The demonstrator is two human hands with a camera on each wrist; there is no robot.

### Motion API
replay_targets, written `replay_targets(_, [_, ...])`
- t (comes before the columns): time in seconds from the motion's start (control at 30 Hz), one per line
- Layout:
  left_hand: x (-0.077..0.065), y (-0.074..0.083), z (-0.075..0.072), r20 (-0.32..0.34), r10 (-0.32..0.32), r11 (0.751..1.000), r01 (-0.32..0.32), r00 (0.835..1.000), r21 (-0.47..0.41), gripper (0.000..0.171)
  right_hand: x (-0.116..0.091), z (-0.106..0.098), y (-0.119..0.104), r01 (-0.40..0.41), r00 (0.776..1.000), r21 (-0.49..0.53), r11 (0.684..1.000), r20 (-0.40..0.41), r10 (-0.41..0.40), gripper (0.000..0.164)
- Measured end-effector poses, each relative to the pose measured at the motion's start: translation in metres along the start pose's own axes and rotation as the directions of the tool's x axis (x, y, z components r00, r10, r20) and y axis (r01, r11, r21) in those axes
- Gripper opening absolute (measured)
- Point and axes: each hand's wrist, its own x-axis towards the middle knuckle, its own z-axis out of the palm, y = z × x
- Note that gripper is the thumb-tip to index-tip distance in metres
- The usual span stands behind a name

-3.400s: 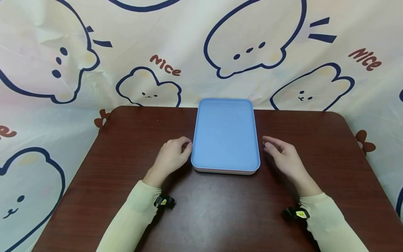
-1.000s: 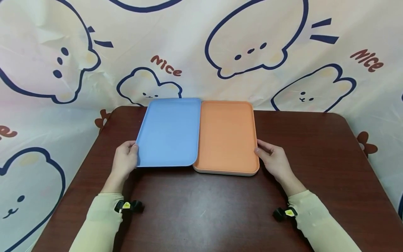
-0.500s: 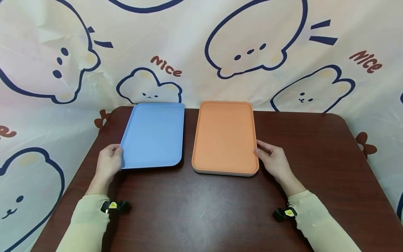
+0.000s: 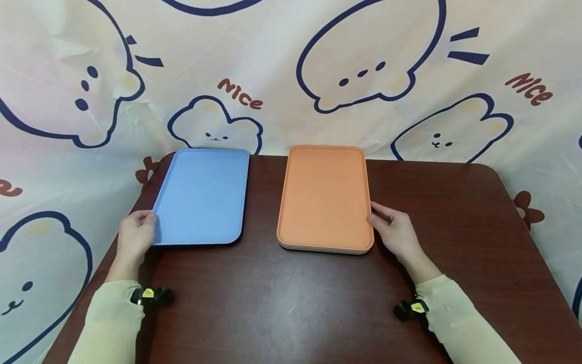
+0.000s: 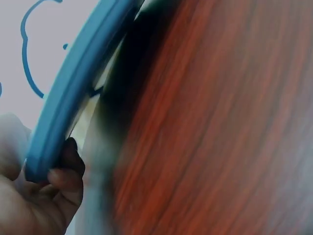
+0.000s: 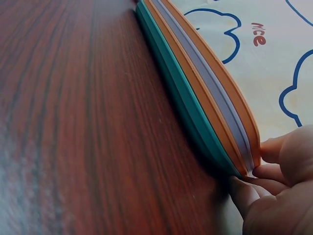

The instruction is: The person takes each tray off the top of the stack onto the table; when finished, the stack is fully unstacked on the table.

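In the head view, a blue tray point(image 4: 200, 197) is held out at the left side of the table, its left edge pinched by the left hand point(image 4: 135, 233). The left wrist view shows the tray's rim point(image 5: 63, 98) raised off the tabletop, with curled fingers point(image 5: 66, 183) underneath. Right of it lies a tray stack topped by an orange tray point(image 4: 325, 197). The right hand point(image 4: 397, 230) grips the stack's right edge, thumb at the top rim and fingers lower down. Seen from the right wrist, a lavender tray point(image 6: 208, 73), another orange tray point(image 6: 190, 73) and a teal tray point(image 6: 168, 73) lie beneath.
The dark brown wooden table point(image 4: 282, 303) has rounded far corners. Behind it hangs a pale printed cloth point(image 4: 282, 65) that also runs down both sides. A small black wrist camera point(image 4: 156, 296) sits on the left forearm, another point(image 4: 404, 309) on the right.
The blue tray, first on top of the stack, has been taken by the left hand and moved left, uncovering the orange tray. The right hand has come to the stack's edge and stayed.
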Motion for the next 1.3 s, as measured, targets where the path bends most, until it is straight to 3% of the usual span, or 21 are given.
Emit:
replay_targets(0.1, [0.003, -0.004, -0.004, -0.024, -0.018, 1.0, 0.019, 1.0, 0.021, 0.054, 0.0, 0.0, -0.001, -0.006, 1.0, 0.002, 1.0, 0.002, 0.006, 0.051])
replay_targets(0.33, [0.007, -0.009, -0.009, -0.061, 0.006, 0.99, 0.003, 0.998, 0.143, 0.046, -0.001, 0.0, -0.003, -0.007, 1.0, 0.014, 1.0, 0.003, 0.007, 0.051])
replay_targets(0.77, [0.013, -0.003, -0.011, -0.037, 0.069, 0.96, -0.057, 0.997, 0.276, 0.041, -0.001, -0.002, -0.004, -0.014, 1.0, 0.023, 1.0, 0.014, 0.013, 0.051])
replay_targets(0.87, [0.01, 0.002, -0.008, -0.063, 0.101, 0.956, -0.079, 0.993, 0.283, 0.042, 0.0, -0.003, -0.002, -0.012, 1.0, 0.009, 1.0, 0.009, 0.012, 0.05])
replay_targets(0.93, [0.007, 0.009, -0.003, -0.089, 0.132, 0.96, -0.105, 0.987, 0.259, 0.043, -0.001, -0.005, -0.001, -0.006, 1.0, -0.017, 1.0, 0.001, 0.006, 0.05])
replay_targets(1.03, [-0.001, 0.023, 0.007, -0.101, 0.166, 0.977, -0.149, 0.981, 0.153, 0.043, -0.002, -0.007, 0.0, 0.009, 1.0, -0.051, 0.999, -0.011, -0.01, 0.048])
replay_targets(1.17, [-0.014, 0.043, 0.021, -0.022, 0.211, 0.977, -0.211, 0.977, -0.018, 0.042, -0.004, -0.01, -0.001, 0.032, 0.999, -0.086, 0.996, -0.027, -0.035, 0.046])
replay_targets(1.3, [-0.024, 0.059, 0.037, 0.069, 0.294, 0.95, -0.284, 0.953, -0.13, 0.041, -0.006, -0.012, -0.002, 0.039, 0.997, -0.101, 0.994, -0.058, -0.045, 0.041])
